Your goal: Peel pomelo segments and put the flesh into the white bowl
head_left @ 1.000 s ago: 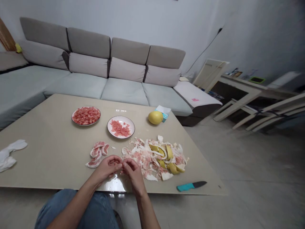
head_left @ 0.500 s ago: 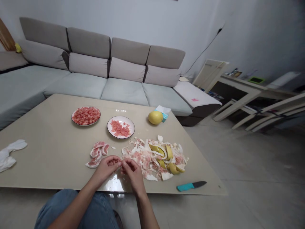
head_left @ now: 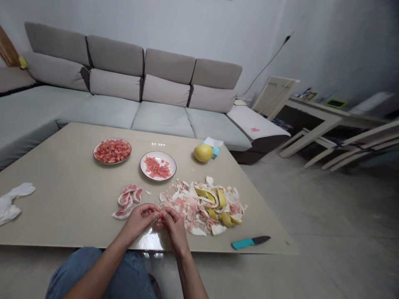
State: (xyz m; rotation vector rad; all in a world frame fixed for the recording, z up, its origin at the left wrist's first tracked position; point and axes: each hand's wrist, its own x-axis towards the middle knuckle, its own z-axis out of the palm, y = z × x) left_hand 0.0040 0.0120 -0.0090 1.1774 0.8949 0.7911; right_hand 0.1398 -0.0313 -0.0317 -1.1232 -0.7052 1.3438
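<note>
My left hand [head_left: 141,219] and my right hand [head_left: 173,222] meet fingertip to fingertip over the table's near edge. Between them they pinch a small piece of red pomelo flesh [head_left: 160,214], mostly covered by the fingers. Just left of my left hand lie several pomelo segments [head_left: 126,202] with their pale skins on. Torn membranes, white pith and yellow rind form a peel heap [head_left: 199,207] right beside my right hand. Beyond the hands, a white plate [head_left: 144,170] with a dark rim holds some loose red flesh. Another plate [head_left: 107,162], farther left, is heaped with it.
A whole yellow pomelo [head_left: 203,153] stands by a tissue pack [head_left: 215,146] at the back right. A knife [head_left: 250,242] with a turquoise handle lies near the table's front right edge. Crumpled white tissue [head_left: 14,201] is at the far left. A grey sofa [head_left: 162,118] stands behind the table.
My fingertips have shifted slightly, and a bit of red flesh now shows between them. The plates, segments and peel heap are unchanged.
</note>
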